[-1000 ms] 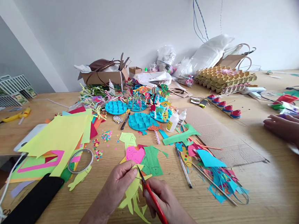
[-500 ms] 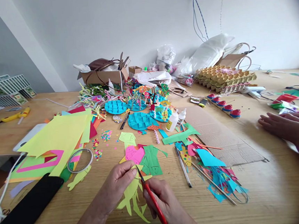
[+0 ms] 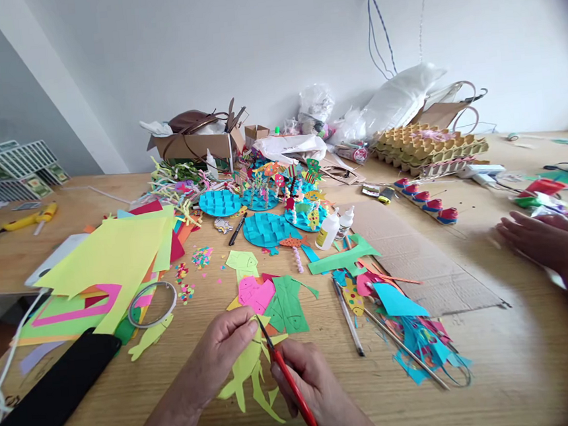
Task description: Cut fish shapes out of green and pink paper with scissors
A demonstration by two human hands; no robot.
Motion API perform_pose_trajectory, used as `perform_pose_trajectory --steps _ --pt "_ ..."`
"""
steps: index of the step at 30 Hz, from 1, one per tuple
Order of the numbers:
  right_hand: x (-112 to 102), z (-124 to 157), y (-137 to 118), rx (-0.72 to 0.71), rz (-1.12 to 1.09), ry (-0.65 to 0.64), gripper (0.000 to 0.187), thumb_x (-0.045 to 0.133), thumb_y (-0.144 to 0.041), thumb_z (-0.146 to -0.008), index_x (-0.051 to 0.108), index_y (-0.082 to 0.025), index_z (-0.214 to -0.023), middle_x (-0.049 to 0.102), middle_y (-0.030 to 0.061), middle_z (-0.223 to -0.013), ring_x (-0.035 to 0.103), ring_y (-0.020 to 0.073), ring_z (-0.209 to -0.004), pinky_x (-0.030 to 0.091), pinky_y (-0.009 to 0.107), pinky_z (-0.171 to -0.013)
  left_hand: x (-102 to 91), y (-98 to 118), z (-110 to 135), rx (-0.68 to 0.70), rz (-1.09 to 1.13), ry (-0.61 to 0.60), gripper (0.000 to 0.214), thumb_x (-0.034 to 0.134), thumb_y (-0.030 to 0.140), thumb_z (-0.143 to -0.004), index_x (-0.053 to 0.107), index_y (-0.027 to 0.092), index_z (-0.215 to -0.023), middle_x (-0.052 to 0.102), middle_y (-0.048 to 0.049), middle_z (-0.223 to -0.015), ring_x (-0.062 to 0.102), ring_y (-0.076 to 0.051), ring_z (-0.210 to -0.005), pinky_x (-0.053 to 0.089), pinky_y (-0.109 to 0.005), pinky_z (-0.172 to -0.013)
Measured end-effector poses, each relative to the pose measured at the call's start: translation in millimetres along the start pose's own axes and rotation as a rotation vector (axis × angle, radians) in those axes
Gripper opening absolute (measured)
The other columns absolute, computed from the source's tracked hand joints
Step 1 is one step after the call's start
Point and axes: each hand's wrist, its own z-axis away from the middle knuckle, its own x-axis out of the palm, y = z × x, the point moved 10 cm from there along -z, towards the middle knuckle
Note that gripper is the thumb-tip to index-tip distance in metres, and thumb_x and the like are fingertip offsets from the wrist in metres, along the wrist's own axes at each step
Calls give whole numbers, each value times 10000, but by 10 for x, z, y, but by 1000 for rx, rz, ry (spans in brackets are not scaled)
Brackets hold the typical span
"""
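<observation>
Between thumb and fingers, my left hand point(image 3: 230, 340) pinches a piece of yellow paper point(image 3: 248, 368), partly cut, with loose strips hanging below. My right hand point(image 3: 308, 373) is closed round the red handles of a pair of scissors point(image 3: 293, 386). The blades meet the paper's edge close to my left fingertips. Just beyond my hands lie pink paper point(image 3: 257, 295) and green paper point(image 3: 288, 309), both with fish outlines drawn on them. A light-green piece point(image 3: 242, 262) with a drawn fish lies farther back. A cut-out yellow fish point(image 3: 150, 337) rests to the left.
Stacked coloured sheets point(image 3: 109, 255) and a tape roll point(image 3: 153, 305) lie left. Ahead stand blue discs point(image 3: 270, 231) and glue bottles point(image 3: 327, 230). Paper scraps point(image 3: 419, 340), a pen point(image 3: 348, 320) and cardboard point(image 3: 407, 262) are at right. Another person's hand point(image 3: 549, 239) rests at far right.
The yellow paper has tilted slightly, its lower end swinging a little left. My hands and the scissors keep nearly the same place. The other person's hand has shifted slightly right.
</observation>
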Motion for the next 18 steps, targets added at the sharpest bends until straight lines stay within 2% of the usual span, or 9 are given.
perform_pose_trajectory --steps 6,11,18 --pt "25 13 71 31 -32 -14 353 407 -393 -890 398 -187 -604 393 -60 -484 382 76 -416 311 170 -411 57 11 -8 6 -45 -50 284 484 401 -795 418 187 -620 306 57 -584 291 -112 -557 293 -220 -524" --pt "-7 9 57 24 30 8 366 398 -402 -886 384 -190 -587 385 -54 -490 357 82 -448 302 173 -425 101 64 -2 19 -83 -71 287 465 387 -801 380 194 -606 294 55 -600 268 -117 -575 277 -223 -535" --pt "3 -7 -3 35 15 -9 388 410 -436 -877 375 -191 -577 368 -54 -490 331 78 -443 266 174 -407 88 62 13 13 -56 -88 285 507 415 -786 469 180 -631 373 40 -600 353 -131 -592 331 -230 -575"
